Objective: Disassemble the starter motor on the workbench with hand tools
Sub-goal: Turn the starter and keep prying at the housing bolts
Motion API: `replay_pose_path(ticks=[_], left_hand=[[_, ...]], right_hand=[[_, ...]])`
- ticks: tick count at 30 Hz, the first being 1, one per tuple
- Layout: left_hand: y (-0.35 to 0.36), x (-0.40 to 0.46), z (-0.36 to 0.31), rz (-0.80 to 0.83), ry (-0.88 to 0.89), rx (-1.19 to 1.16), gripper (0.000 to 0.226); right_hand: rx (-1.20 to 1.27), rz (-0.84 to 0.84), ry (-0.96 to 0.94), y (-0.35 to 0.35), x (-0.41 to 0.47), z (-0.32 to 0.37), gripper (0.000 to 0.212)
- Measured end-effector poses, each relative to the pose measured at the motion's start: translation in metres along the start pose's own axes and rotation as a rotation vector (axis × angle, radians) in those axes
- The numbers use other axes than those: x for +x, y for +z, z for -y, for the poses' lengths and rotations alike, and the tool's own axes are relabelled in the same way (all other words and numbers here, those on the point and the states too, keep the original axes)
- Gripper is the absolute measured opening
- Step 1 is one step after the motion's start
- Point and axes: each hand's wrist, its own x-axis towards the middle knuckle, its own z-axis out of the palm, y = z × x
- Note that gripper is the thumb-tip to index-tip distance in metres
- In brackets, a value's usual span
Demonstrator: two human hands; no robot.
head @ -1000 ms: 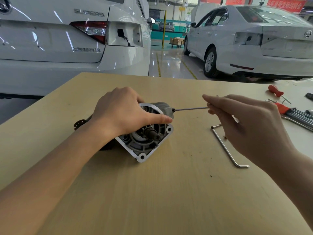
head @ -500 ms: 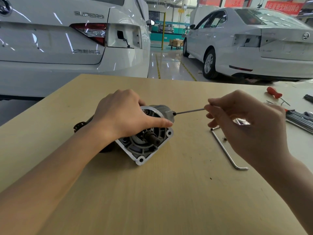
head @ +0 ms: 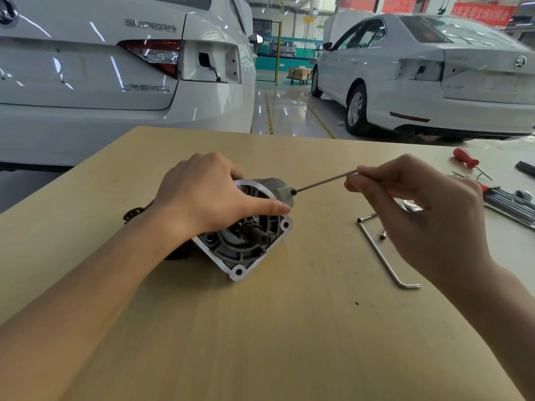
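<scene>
Left of centre: left hand (head: 208, 195) clamped over the starter motor (head: 246, 235), thumb laid along its upper housing; motor lying on the wooden workbench (head: 260, 328), open flanged end turned toward the lower right of the frame. Centre: thin long rod (head: 322, 183) running from the motor's upper right housing to the right hand (head: 419, 209), pinched at its outer end between fingertips. Right of centre: L-shaped key (head: 382, 254) lying flat beneath that hand. Upper right edge: red-handled screwdriver (head: 466, 159).

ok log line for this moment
left hand: steadying starter motor | right hand: holding thin rod tool, tip at motor housing | spare L-key: on workbench
</scene>
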Motion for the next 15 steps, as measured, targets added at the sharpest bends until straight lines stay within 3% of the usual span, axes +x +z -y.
replay_pose_path(ticks=[10, 15], left_hand=[[0.0002, -0.0004, 0.0003, -0.006, -0.01, -0.013, 0.086], [0.0004, 0.0003, 0.001, -0.007, -0.013, -0.011, 0.082]], right_hand=[[-0.029, -0.001, -0.105, -0.0028, 0.0011, 0.0002, 0.014], [0.032, 0.05, -0.066, -0.0033, 0.0009, 0.001, 0.005]])
